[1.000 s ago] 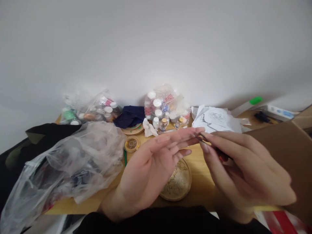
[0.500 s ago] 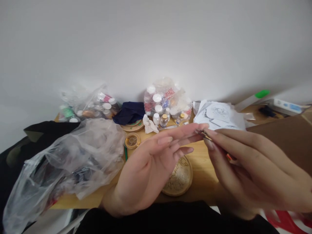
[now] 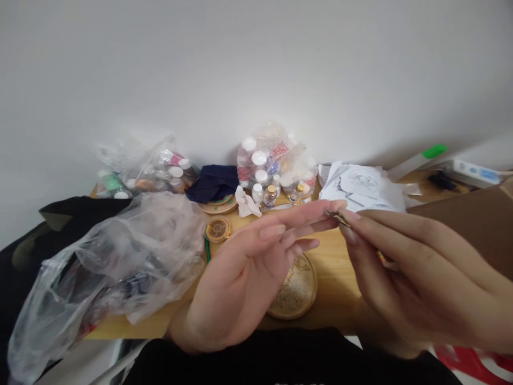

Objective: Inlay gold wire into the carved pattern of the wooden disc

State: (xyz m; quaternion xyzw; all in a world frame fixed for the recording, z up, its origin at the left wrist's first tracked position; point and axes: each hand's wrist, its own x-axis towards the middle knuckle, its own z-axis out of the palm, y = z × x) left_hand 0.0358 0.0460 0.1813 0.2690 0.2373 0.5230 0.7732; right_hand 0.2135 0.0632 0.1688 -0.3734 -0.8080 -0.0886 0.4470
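Observation:
My left hand [image 3: 244,278] is held palm toward me over the table, its fingers stretched out to the right. My right hand [image 3: 417,272] pinches a small, thin metal piece [image 3: 340,218] between thumb and fingers; its exact kind is too small to tell. The tip of the piece touches or nearly touches my left index fingertip. A bit of something orange [image 3: 385,260] shows inside the right hand, mostly hidden. Below the hands lies a round wooden disc [image 3: 298,294] with line drawings on it, partly covered by my left hand.
At left a translucent plastic bag [image 3: 160,240] sprawls over the table [image 3: 332,267]. Behind stand bagged jars [image 3: 259,158], small bottles [image 3: 270,196], a dark blue cloth [image 3: 214,184] and a round amber container [image 3: 218,229]. Printed papers [image 3: 360,184] and a cardboard box [image 3: 465,219] are at right.
Both hands keep nearly the same pose. The right hand and the metal piece have shifted very slightly to the right; the whole view has moved a little.

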